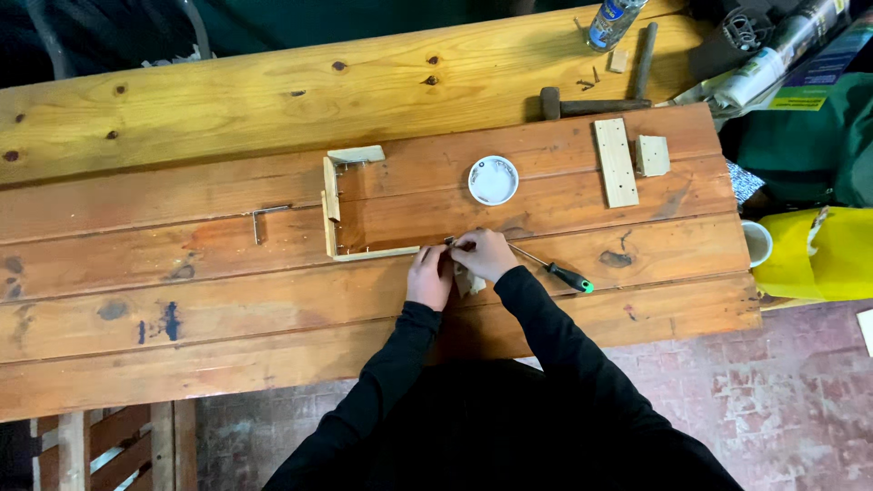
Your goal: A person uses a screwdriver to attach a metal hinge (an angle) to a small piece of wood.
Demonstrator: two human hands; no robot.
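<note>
**Operator:** While both hands work close together at the end of the small wooden frame (pixel 350 205), what is the risk?

**Inspector:** The left hand (pixel 429 277) and right hand (pixel 482 255) are nearly touching, both closed over a small pale wood piece (pixel 469 284) just below them; what the fingers grip is too small to tell. The frame lies just left of the hands, its near strip touching the fingertips. In my judgement, a push from the hands could shift the unclamped frame sideways and spoil alignment. The screwdriver (pixel 555 271) lies just right of the right wrist; a sleeve could catch it and roll it off the workbench (pixel 182 300).

**Operator:** Count the items.

**Inspector:** One frame, one screwdriver, one white round lid (pixel 493 180) above the hands, two loose wood blocks (pixel 616 162) up and right, one hammer (pixel 591 105) beyond them, one metal angle bracket (pixel 265 216) well left, one plastic bottle (pixel 611 23) far up right.
</note>
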